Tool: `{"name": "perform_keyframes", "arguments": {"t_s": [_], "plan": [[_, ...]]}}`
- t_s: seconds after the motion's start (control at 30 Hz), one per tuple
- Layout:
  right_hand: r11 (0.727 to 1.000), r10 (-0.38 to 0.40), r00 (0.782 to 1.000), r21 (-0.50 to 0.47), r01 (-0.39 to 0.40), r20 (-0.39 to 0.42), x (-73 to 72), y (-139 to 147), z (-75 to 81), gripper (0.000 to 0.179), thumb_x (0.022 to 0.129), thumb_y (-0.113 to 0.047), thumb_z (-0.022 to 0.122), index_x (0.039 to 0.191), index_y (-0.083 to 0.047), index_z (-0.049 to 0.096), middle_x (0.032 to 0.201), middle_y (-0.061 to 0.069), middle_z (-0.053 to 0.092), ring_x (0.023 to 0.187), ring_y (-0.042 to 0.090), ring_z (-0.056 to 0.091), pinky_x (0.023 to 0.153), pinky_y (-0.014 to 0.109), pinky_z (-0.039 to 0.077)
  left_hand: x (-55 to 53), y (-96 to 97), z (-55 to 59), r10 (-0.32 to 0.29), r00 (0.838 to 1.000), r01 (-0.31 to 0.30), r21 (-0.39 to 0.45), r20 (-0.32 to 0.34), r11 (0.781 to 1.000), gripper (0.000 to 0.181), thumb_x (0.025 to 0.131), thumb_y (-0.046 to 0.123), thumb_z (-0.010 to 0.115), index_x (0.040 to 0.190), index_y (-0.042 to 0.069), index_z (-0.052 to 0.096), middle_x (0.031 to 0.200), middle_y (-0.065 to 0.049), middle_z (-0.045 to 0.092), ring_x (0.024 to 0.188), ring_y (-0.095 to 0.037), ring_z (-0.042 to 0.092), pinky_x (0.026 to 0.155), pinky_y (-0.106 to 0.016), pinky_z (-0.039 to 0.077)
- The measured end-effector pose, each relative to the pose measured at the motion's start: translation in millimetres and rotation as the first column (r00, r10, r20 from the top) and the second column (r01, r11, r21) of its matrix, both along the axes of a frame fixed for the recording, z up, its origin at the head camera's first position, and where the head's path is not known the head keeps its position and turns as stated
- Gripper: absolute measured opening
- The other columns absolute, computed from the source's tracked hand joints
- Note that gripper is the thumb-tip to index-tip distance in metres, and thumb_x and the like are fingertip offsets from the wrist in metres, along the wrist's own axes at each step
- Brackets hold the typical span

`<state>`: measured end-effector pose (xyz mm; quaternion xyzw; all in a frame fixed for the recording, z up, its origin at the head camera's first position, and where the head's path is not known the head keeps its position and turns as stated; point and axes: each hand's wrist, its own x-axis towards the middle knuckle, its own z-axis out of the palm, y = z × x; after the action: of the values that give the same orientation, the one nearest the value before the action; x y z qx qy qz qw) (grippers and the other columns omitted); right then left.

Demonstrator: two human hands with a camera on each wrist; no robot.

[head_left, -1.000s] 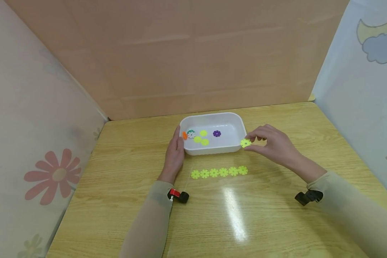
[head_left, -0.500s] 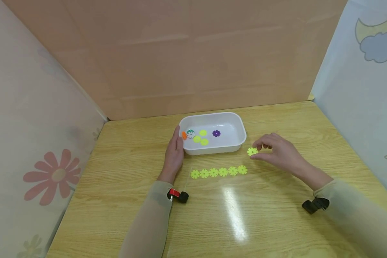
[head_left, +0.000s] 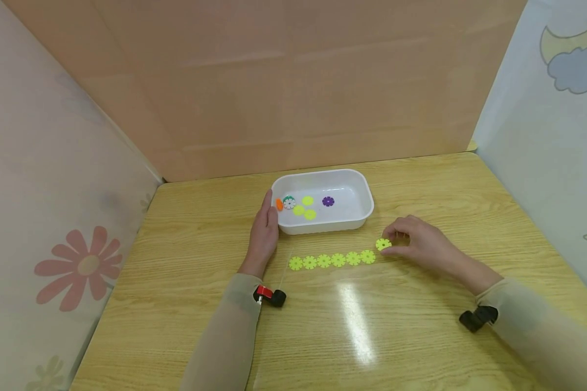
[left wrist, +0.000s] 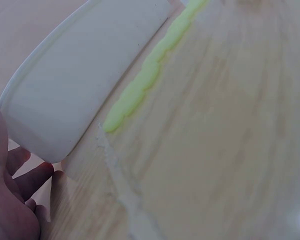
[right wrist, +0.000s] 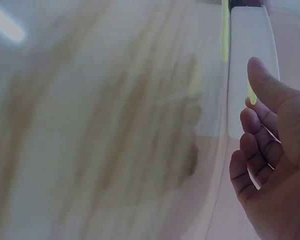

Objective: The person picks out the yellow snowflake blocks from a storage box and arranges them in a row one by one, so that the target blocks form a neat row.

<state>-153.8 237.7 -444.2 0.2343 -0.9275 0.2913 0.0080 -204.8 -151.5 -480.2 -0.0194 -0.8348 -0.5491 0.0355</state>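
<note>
In the head view my right hand [head_left: 423,245] pinches a yellow-green snowflake disc [head_left: 383,244] between thumb and fingertips. The disc stands just right of and slightly beyond the end of a straight row of several matching yellow-green discs [head_left: 324,260] on the table. From the right wrist, the held disc [right wrist: 251,94] shows edge-on between thumb and finger. My left hand [head_left: 263,233] rests against the left end of a white plastic tray [head_left: 323,226], its fingers lying along the wall. The left wrist view shows left fingertips [left wrist: 37,175] touching the tray's lower corner [left wrist: 55,145].
Inside the tray lie a purple disc [head_left: 328,201], a white disc [head_left: 289,203] partly over a green one, an orange piece [head_left: 280,205] and 3 yellow-green discs [head_left: 310,214]. The wood-grain table [head_left: 200,228] meets an orange-brown backdrop [head_left: 293,108] behind.
My right hand has carried the disc from the tray's right front corner toward me, down to the right end of the row. The left hand and tray have stayed in place.
</note>
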Motion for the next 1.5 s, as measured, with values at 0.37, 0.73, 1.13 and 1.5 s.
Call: {"name": "perform_keyframes", "arguments": {"t_s": [0.37,0.73,1.13,1.5], "plan": [[0.999,0.025,0.995,0.019,-0.027,0.099,1.4,0.5,-4.1,0.029,0.089,-0.038,0.095,0.109,-0.021,0.08,0.102,-0.011,0.071,0.097,0.013,0.063,0.083,0.035,0.055,0.8,0.5,0.4,0.009,1.0,-0.009,-0.001,0.015,1.0,0.06,0.122,0.041,0.028,0.179,0.028,0.019,0.181,0.012,0.023,0.167,-0.014,0.018,0.136,-0.043,0.018],[0.998,0.058,0.992,0.008,-0.059,0.11,0.4,1.4,-5.1,0.03,0.088,-0.036,0.096,0.109,-0.02,0.08,0.1,-0.01,0.068,0.097,0.015,0.063,0.125,0.068,0.032,-0.2,1.1,-0.4,0.012,1.0,-0.012,0.003,0.021,1.0,0.06,0.121,0.042,0.027,0.179,0.029,0.019,0.181,0.013,0.023,0.167,-0.013,0.018,0.136,-0.044,0.018],[0.994,0.083,0.994,0.065,-0.088,0.072,2.9,0.1,-3.1,0.033,0.087,-0.043,0.095,0.109,-0.025,0.08,0.102,-0.015,0.067,0.096,0.011,0.06,0.092,0.042,0.053,0.3,0.5,-0.3,0.009,1.0,-0.009,0.004,0.021,1.0,0.06,0.121,0.042,0.028,0.179,0.028,0.019,0.182,0.012,0.021,0.167,-0.013,0.018,0.136,-0.044,0.018],[0.999,0.045,0.999,0.026,-0.046,0.025,-5.9,-0.1,15.0,0.039,0.089,-0.029,0.096,0.121,-0.013,0.081,0.105,-0.004,0.071,0.097,0.018,0.062,0.084,0.043,0.056,-0.3,0.5,-0.7,0.008,1.0,-0.008,0.004,0.02,1.0,0.06,0.121,0.043,0.028,0.179,0.029,0.02,0.181,0.013,0.023,0.167,-0.013,0.018,0.136,-0.044,0.018]]}}
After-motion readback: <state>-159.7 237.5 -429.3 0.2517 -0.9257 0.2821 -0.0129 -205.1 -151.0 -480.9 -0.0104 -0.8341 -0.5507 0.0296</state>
